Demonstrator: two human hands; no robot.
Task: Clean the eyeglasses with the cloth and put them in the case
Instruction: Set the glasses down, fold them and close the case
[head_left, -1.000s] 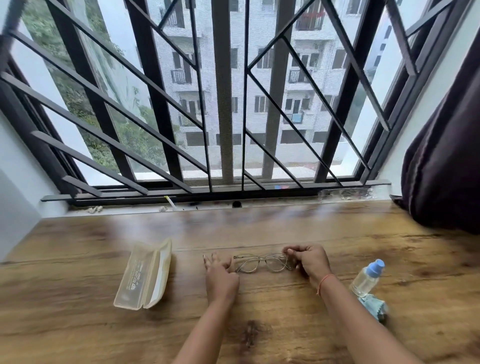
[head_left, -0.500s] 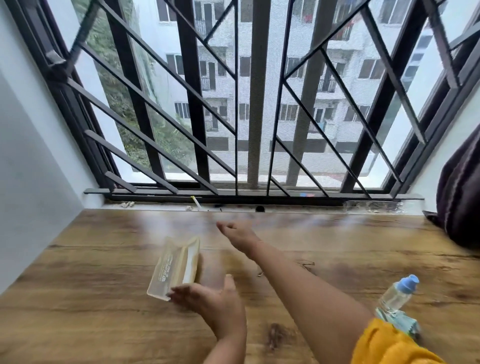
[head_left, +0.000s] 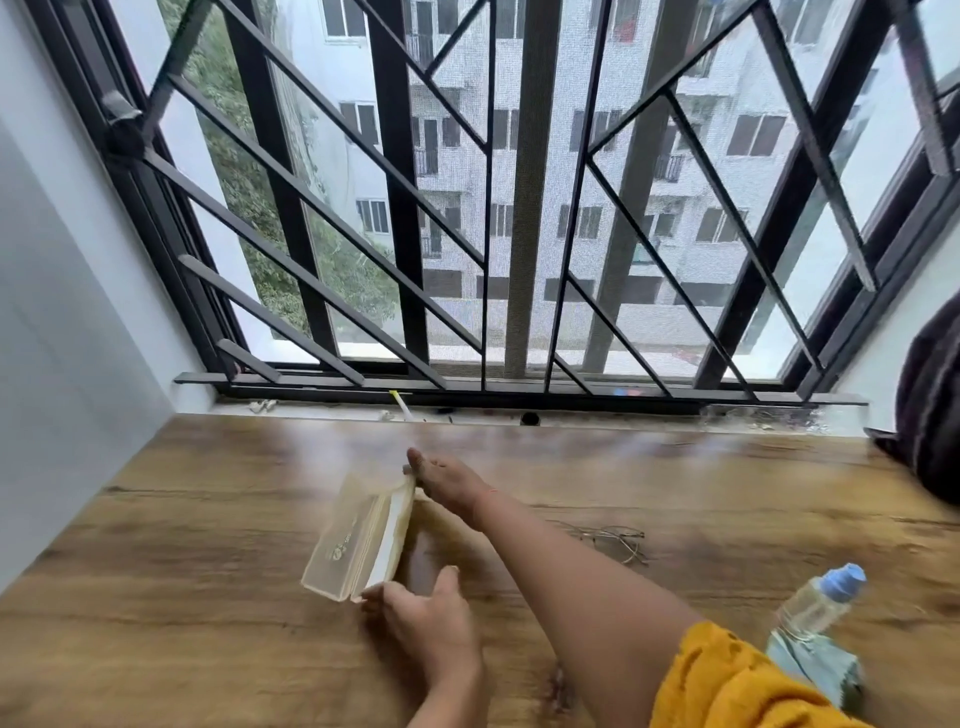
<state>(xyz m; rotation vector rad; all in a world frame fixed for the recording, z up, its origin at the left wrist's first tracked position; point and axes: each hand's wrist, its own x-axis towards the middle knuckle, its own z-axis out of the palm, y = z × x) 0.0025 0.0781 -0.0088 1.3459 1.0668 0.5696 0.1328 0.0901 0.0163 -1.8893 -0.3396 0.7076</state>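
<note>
Fingers of my left hand lay against the near end of the case, held loosely together, with the thumb lifted clear of it, so they touched the case rather than pinched it. My right hand reached across to the far end of the same case, thumb pointing away from me. Its other fingers were blurred and partly hidden behind the lid, so I could not tell whether they pinched the edge or only rested on it. The pale translucent case sat open on the wooden table, running from near left to far right between my two hands. The eyeglasses lay flat on the table to the right of my right forearm, well apart from the case and touched by neither hand. At the near right a clear spray bottle with a blue cap stood against the folded light-blue cloth, just beside my yellow sleeve.
</note>
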